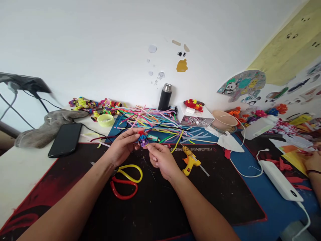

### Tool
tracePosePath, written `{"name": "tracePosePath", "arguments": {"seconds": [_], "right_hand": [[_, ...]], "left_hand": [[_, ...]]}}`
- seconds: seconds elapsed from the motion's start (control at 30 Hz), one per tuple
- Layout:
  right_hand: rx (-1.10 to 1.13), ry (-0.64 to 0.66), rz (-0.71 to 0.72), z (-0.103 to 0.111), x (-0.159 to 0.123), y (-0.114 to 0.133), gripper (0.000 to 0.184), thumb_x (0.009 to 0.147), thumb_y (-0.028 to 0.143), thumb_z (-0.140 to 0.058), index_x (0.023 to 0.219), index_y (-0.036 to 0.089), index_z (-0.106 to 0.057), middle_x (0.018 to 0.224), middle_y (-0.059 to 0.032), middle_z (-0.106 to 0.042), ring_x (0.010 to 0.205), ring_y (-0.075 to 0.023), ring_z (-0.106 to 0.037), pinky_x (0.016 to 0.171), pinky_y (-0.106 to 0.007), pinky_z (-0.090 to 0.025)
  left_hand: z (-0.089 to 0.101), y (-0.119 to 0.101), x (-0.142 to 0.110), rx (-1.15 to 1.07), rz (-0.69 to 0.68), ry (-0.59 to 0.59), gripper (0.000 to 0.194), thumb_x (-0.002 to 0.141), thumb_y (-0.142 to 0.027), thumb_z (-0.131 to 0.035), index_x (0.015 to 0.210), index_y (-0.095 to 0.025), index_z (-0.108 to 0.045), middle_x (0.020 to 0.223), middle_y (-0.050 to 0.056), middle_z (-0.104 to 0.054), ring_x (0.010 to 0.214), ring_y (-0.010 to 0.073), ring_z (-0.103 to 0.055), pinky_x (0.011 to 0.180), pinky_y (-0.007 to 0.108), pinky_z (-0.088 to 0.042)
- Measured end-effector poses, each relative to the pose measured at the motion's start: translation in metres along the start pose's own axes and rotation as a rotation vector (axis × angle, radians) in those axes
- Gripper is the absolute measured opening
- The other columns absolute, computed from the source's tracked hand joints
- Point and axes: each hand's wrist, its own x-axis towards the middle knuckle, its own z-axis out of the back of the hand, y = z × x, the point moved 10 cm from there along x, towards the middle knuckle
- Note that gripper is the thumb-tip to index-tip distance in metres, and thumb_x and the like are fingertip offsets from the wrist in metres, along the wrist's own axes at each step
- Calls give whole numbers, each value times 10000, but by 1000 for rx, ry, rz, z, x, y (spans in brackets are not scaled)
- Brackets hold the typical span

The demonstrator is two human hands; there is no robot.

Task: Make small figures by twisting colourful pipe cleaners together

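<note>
My left hand point(124, 144) and my right hand point(160, 157) meet above the dark desk mat point(155, 204). Between their fingertips sits a small pipe-cleaner figure point(143, 140), purple with a red top. The left hand's fingers curl round it from the left. The right hand pinches at its lower right side. Just behind lies a heap of coloured pipe cleaners point(152, 124). Scissors point(126, 180) with one yellow and one red handle loop rest under my left wrist. A yellow glue gun point(191, 161) lies right of my right hand.
A black phone point(65, 140) and grey plush toy point(48, 125) lie at left. A black flask point(165, 97), a white box point(195, 115) and a bowl point(223, 119) stand behind. A white power bank point(279, 180) with cable sits right, near another person's hand point(313, 164).
</note>
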Motion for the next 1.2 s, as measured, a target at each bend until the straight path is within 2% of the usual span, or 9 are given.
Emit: {"name": "tracePosePath", "arguments": {"seconds": [0.27,0.57,0.87,1.2], "right_hand": [[-9,-13,-2,2,0,0,418,826,546,-836,949,161,-729,544,114,-384,430,-40,-243,468,-256,-97],[-28,-43,43,3,-1,6,504,819,599,-829,1053,164,-732,550,112,-405,429,-48,-253,451,-246,-111],[-48,-75,66,1,0,8,542,737,606,-894,999,187,-671,571,113,-403,470,-63,-272,439,-236,-156],[-13,-40,55,-1,-2,9,487,767,566,-882,974,175,-680,551,120,-388,444,-53,-228,446,-250,-120]], "left_hand": [[0,3,0,8,5,37,378,750,-236,-938,1105,-145,-843,978,89,-779,676,126,-632,545,211,-505],[9,-4,3,-79,-25,-38,380,692,-202,-969,1047,-137,-848,913,62,-763,636,105,-628,510,186,-495],[-2,-3,-2,21,-27,17,378,672,-263,-1004,1003,-154,-858,874,43,-731,623,100,-614,527,193,-513],[-5,0,-1,27,-18,55,371,790,-344,-928,1097,-150,-850,948,96,-748,694,146,-627,565,237,-508]]}}
